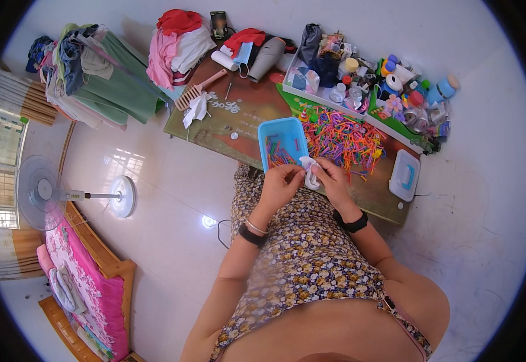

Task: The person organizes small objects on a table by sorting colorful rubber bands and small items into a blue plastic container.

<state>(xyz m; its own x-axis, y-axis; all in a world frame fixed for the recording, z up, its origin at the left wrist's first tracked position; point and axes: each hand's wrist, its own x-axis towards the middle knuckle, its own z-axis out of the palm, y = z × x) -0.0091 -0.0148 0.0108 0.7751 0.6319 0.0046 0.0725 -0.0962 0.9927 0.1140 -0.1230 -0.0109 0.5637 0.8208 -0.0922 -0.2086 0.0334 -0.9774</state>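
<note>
My right hand (330, 176) grips a crumpled white tissue or cloth (311, 177) at the table's near edge. The thumb and index finger of my left hand (283, 179) come together right beside it; whether something small is pinched there is hidden. Just beyond my left hand stands a light blue plastic bin (282, 124) with small coloured plastic sticks (280, 151) inside. To the right of the bin, a large heap of mixed bright plastic pieces (342, 140) is spread over the table (217, 140).
A shallow box of bottles and jars (321, 97) stands behind the heap. At the right end lies a lidded clear case (404, 175). Further left are a wide comb (199, 89), a grey hair dryer (266, 59) and piled clothes (179, 50). A standing fan (121, 196) occupies the floor.
</note>
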